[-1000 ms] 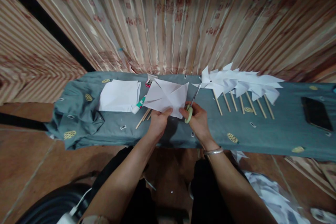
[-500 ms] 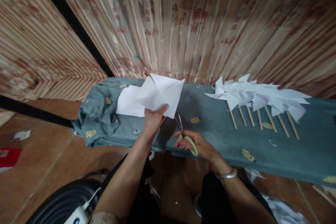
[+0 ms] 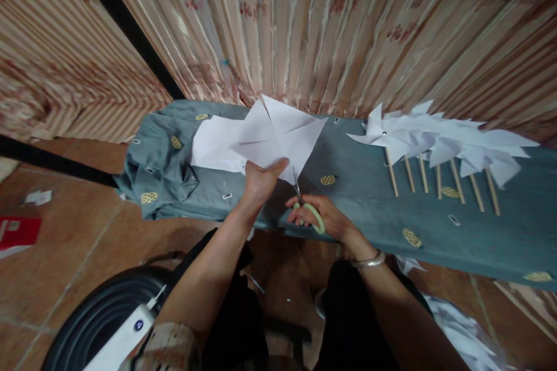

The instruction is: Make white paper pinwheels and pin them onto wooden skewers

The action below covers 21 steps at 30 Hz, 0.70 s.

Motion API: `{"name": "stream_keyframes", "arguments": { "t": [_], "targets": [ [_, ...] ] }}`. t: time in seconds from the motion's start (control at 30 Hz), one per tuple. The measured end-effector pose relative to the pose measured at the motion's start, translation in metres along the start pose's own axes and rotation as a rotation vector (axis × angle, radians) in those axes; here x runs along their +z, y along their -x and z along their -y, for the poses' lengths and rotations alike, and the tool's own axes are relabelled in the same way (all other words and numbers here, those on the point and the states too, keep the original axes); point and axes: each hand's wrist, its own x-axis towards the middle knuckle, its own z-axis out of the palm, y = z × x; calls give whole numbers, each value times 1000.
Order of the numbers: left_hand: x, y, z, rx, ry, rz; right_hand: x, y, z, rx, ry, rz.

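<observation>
My left hand (image 3: 262, 181) grips a square sheet of white paper (image 3: 278, 133) by its near edge, thumb on top. Slits run inward from the corners of this sheet. In my right hand (image 3: 319, 215) is a pair of scissors (image 3: 314, 217) with pale green handles. Their blades are at the sheet's near corner, right by my left thumb. Beneath and left of the held sheet lies more white paper (image 3: 215, 142) on the cloth. Fingers of my left hand under the sheet are hidden.
Several white paper pinwheels (image 3: 444, 139) on wooden sticks lie overlapping at the right of the cloth-covered table (image 3: 357, 208). A pleated curtain (image 3: 304, 29) hangs behind. Below stand a black ribbed round object (image 3: 73, 324) with a white power bank-like device (image 3: 122, 336) on it.
The scissors have come up to the sheet, their blades now at its near corner. The sheet has turned and opened flatter, showing more slits. The camera view has shifted slightly.
</observation>
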Motion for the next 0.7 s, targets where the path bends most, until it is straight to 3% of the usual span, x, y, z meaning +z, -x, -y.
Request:
{"name": "stream_keyframes", "arguments": {
  "t": [0.7],
  "targets": [
    [0, 2, 9, -3, -55, 68, -1, 0, -2, -25, 56, 4]
  ]
}}
